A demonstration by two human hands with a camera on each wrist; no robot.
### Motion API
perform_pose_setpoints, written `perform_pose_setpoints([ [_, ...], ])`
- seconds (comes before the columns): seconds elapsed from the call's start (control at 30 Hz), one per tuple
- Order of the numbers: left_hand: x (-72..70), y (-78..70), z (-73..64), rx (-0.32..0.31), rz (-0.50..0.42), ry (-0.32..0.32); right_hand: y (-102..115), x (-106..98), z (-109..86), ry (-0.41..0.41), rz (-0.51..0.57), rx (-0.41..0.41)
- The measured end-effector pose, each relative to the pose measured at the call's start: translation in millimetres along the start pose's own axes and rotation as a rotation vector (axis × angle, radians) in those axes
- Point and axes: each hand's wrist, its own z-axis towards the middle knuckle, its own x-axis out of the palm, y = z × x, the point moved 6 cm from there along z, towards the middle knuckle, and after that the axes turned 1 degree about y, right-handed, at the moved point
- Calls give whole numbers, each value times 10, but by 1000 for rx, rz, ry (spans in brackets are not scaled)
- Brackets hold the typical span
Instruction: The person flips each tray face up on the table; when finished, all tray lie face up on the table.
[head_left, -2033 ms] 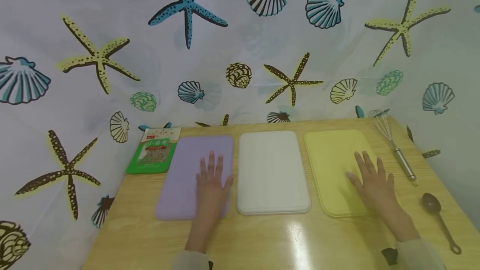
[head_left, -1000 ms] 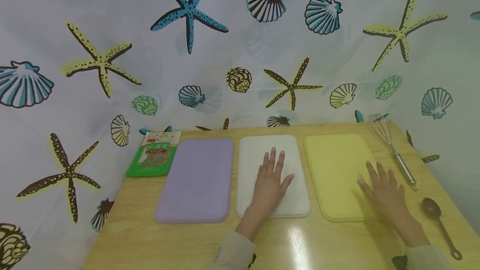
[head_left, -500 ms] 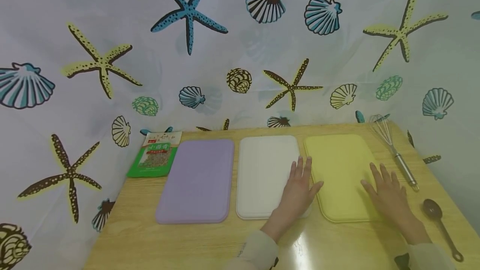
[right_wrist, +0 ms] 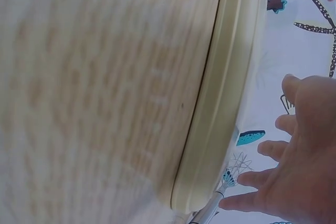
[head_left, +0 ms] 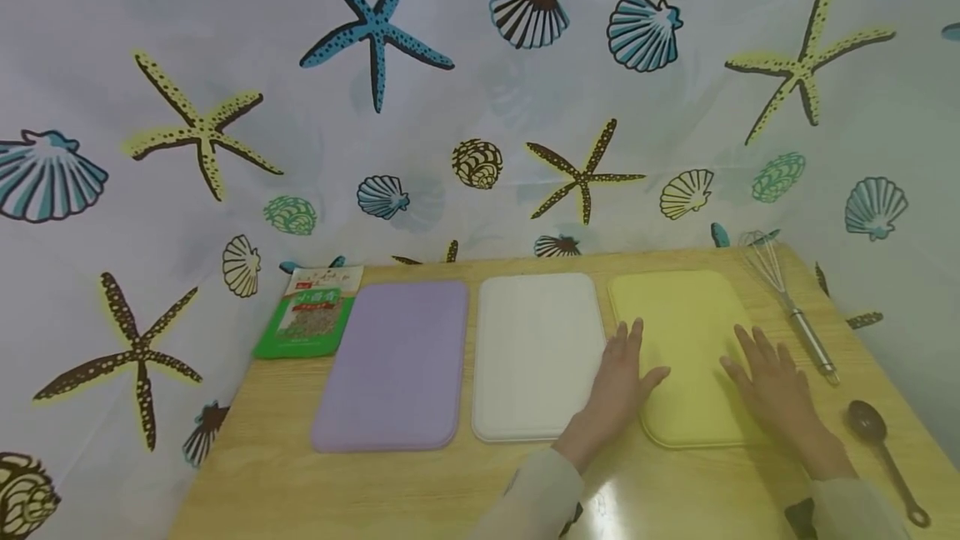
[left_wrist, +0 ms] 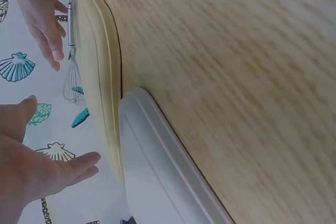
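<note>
My left hand point(head_left: 617, 382) hovers with its fingers extended over the gap between a white rectangular board point(head_left: 536, 357) and a yellow one. In the left wrist view, air shows between that hand point(left_wrist: 42, 166) and the white board point(left_wrist: 157, 166). Over the right side of the yellow board point(head_left: 686, 357) is my right hand point(head_left: 780, 390), fingers spread and holding nothing. The right wrist view shows it point(right_wrist: 299, 166) raised clear of the yellow board's rim point(right_wrist: 220, 93). A matching purple board point(head_left: 393, 365) lies at the left of the row.
A green-and-white packet point(head_left: 311, 315) of seeds or spice lies left of the purple board. A wire whisk point(head_left: 798, 315) and a brown spoon point(head_left: 885, 457) lie along the right of the wooden table point(head_left: 337, 494). Behind hangs a shell-and-starfish patterned cloth point(head_left: 450, 98).
My left hand has swept right from above the purple board, across the white one, to the yellow board's left edge. The right hand has shifted slightly right and down. The boards stay put.
</note>
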Motion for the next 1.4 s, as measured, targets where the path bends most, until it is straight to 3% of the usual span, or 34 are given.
perform_pose_setpoints([
  [0.17, 60, 55, 152, -55, -59, 47, -36, 4, 41, 20, 3, 8],
  [0.33, 46, 65, 301, -74, -33, 60, -56, -16, 95, 38, 0, 12],
  [0.53, 131, 43, 361, -102, 15, 102, -99, -16, 192, 60, -6, 28],
  [0.77, 170, 82, 439, -168, -39, 77, -167, -24, 330, 116, 42, 68],
  [1.13, 181, 103, 410, -272, -200, 95, -277, 67, 437, 168, 77, 76],
  [1.4, 163, 112, 395, -252, -106, 147, -265, 40, 533, 120, 37, 118],
])
